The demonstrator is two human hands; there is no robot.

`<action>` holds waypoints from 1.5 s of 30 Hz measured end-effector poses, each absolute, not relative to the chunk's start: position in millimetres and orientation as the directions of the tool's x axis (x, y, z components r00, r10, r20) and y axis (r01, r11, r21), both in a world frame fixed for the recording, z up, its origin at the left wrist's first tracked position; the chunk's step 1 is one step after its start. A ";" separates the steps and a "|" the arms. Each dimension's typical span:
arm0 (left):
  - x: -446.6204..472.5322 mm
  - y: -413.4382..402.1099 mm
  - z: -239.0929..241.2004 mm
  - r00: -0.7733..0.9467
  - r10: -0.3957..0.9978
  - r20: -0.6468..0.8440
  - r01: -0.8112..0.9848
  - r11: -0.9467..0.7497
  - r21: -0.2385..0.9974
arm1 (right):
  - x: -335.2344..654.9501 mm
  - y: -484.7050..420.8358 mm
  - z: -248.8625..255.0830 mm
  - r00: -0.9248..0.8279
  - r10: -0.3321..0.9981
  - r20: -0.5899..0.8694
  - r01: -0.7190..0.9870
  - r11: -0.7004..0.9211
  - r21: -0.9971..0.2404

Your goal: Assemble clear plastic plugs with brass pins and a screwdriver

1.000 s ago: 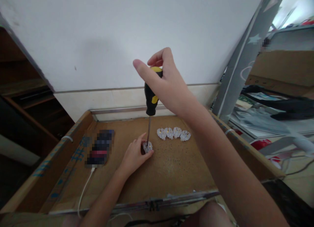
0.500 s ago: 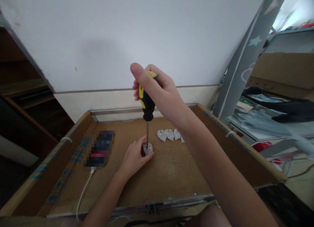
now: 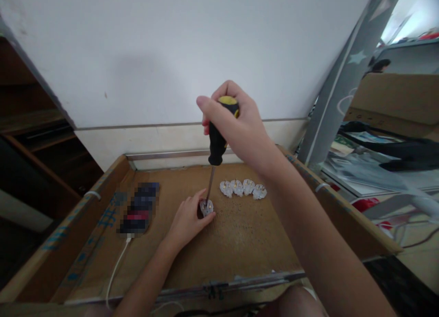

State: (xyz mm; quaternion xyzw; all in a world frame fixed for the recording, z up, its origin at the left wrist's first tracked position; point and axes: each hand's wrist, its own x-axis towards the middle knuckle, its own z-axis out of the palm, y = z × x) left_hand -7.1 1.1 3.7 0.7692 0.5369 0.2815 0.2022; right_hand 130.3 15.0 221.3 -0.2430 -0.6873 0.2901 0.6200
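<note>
My right hand (image 3: 233,115) is wrapped round the black and yellow handle of a screwdriver (image 3: 216,145), its thumb near the top. The shaft slants down to the left, and its tip meets a small clear plastic piece with metal parts (image 3: 207,209). That piece lies on the cardboard, pinched between the thumb and fingers of my left hand (image 3: 188,218). What the tip touches inside it is too small to make out. To the right, several similar clear plastic pieces (image 3: 243,187) lie in a row.
A shallow cardboard tray (image 3: 247,244) with raised sides is the work surface. On its left lies a blurred-out phone (image 3: 139,209) with a white cable (image 3: 116,266). A wall (image 3: 192,56) rises behind. A grey post (image 3: 329,102) and cluttered papers stand at the right, with part of a person's head beyond.
My right hand and the screwdriver handle have moved to the right, so the screwdriver now leans more. The tip stays at the piece, and my left hand has not moved.
</note>
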 end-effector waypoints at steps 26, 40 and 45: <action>-5.6 2.9 7.1 0.279 0.939 0.200 0.731 -0.343 0.590 | 135.0 -9.2 221.8 -0.115 0.540 0.834 0.414 0.789 -0.454; -5.2 5.1 2.9 0.283 0.930 0.235 0.697 -0.367 0.616 | 144.5 -7.1 206.5 -0.096 0.560 0.823 0.465 0.756 -0.460; -5.2 6.8 1.2 0.272 0.931 0.243 0.704 -0.364 0.610 | 148.6 -8.0 207.1 -0.132 0.500 0.856 0.512 0.774 -0.373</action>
